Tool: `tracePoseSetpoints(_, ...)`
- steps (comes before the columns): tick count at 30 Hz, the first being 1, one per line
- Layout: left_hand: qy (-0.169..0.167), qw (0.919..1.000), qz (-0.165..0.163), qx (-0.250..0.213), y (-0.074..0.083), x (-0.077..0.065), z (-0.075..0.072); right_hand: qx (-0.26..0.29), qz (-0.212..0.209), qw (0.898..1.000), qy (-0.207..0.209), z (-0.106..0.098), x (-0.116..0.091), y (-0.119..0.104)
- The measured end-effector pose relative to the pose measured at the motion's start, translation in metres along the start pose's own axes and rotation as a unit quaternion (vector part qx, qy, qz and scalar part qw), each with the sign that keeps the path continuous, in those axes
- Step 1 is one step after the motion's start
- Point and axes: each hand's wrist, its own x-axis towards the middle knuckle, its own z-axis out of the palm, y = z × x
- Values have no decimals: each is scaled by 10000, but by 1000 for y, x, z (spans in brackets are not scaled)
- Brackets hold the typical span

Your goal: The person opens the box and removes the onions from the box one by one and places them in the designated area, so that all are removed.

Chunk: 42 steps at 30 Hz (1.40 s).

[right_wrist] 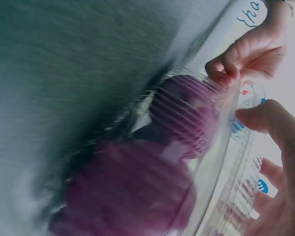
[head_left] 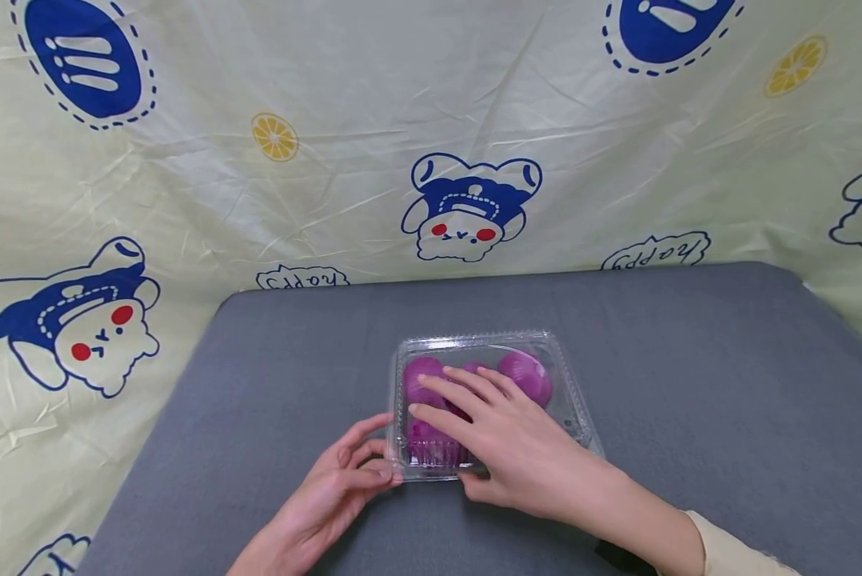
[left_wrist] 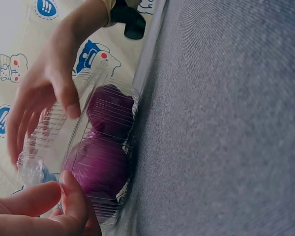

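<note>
A clear plastic clamshell box [head_left: 575,400] lies on the grey table, holding several round purple things that look like red onions [head_left: 526,378]. Seen from the left wrist, the onions [left_wrist: 101,164] sit in the ribbed base under the lid. My left hand [head_left: 337,484] is at the box's near left corner, thumb and forefinger pinching the rim [left_wrist: 64,183]. Over the lid, my right hand [head_left: 517,440] lies with its fingers spread and straight. Its thumb [right_wrist: 258,118] is at the front edge, near the rim. The right hand hides part of the lid and the onions beneath.
The grey cloth-covered table [head_left: 294,360] extends around the box on all sides. Behind and beside it hangs a pale curtain [head_left: 359,200] printed with cartoon bears and orange slices. A cream sleeve [head_left: 726,552] covers the right forearm.
</note>
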Motion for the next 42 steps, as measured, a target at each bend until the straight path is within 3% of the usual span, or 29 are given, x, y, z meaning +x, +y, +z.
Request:
tracePoseSetpoints(8,-99,9992,256,280,1,2,0,-343,373,9933,1036,7,-31,8)
tracePoseSetpoints(13,-101,9995,242,193,1,3,0,-553,740,9872,1298,10,-46,15)
tracePoseSetpoints(19,-156,9995,249,126,1,4,3,-761,1495,9805,1020,11,-60,25)
tracePoseSetpoints(23,-209,9994,263,40,1,4,4,-598,1833,9779,807,12,-67,29)
tracePoseSetpoints(31,-182,9992,326,104,0,3,4,-171,2194,9748,369,11,-73,29)
tracePoseSetpoints(36,68,9966,393,723,1,3,6,-281,2071,9768,471,13,-77,31)
tracePoseSetpoints(39,312,9837,554,1683,2,4,9,-471,1720,9812,743,14,-82,33)
tracePoseSetpoints(41,479,9599,831,2634,3,4,10,-607,1435,9834,924,15,-84,36)
tracePoseSetpoints(42,552,9411,1001,3181,4,5,10,-663,1313,9842,989,15,-85,37)
